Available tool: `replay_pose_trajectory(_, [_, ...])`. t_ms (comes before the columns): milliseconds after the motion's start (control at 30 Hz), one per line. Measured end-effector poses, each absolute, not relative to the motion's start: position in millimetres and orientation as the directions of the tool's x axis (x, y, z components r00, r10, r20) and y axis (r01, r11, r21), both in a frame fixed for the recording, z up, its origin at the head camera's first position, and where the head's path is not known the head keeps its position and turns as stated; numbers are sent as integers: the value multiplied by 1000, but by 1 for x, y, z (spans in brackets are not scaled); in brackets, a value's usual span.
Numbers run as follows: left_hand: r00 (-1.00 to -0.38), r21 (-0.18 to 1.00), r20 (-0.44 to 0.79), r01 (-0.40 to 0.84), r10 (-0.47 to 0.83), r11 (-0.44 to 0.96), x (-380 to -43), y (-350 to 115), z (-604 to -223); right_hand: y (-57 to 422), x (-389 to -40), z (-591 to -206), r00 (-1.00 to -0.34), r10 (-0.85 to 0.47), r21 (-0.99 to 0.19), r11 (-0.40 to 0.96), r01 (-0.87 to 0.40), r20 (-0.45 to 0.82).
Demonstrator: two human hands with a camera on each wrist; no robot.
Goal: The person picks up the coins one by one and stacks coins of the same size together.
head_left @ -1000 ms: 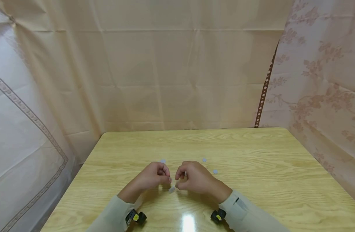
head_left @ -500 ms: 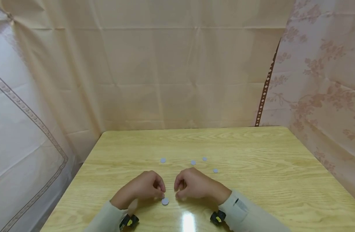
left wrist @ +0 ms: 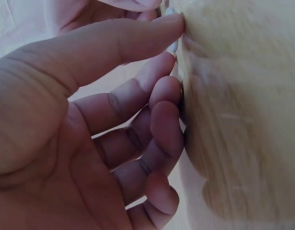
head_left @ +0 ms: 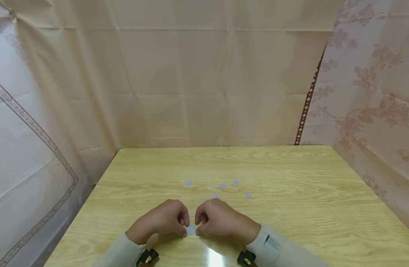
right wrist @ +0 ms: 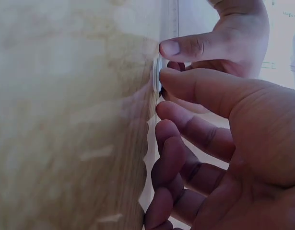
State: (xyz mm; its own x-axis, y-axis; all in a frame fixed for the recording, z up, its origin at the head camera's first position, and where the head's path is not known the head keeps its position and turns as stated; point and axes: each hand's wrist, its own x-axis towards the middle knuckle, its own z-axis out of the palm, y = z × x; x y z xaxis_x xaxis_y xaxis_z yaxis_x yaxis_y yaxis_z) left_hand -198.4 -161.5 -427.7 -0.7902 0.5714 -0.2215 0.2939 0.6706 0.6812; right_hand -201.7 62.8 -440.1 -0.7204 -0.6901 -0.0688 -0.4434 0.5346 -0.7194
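Note:
A small pale grey disc (head_left: pixel 191 230) lies on the wooden table between my two hands. My left hand (head_left: pixel 165 218) has its thumb and forefinger tips at the disc's left edge. From the other side, my right hand (head_left: pixel 221 218) has thumb and forefinger tips at its right edge. The right wrist view shows the disc (right wrist: pixel 157 76) edge-on and low against the tabletop, with the right thumb (right wrist: pixel 195 81) overlapping it. In the left wrist view, a sliver of the disc (left wrist: pixel 173 46) shows between the left thumb (left wrist: pixel 123 40) and forefinger. The other fingers of both hands curl inward.
Several similar discs lie farther back on the table (head_left: pixel 151 170): one (head_left: pixel 188 183) at the left, others (head_left: pixel 223 185) behind my right hand. One of these (head_left: pixel 215 196) is partly covered by that hand. Curtains (head_left: pixel 191 85) hang beyond the table.
Both hands have come nearer the body. The disc, tilted between them a second ago, now lies flat. My right hand has moved left to its edge; another disc now shows behind that hand.

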Motion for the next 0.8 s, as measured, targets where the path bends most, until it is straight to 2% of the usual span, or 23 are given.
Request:
replay_pose_trajectory(367, [-803, 647, -171, 345, 571, 680, -196, -153, -429, 58, -198, -442, -730, -684, -645, 566, -514, -19])
replay_pose_trajectory(800, [-825, 664, -171, 307, 538, 682, -200, -152, -435, 62, -205, -444, -757, -654, -661, 568, -490, -2])
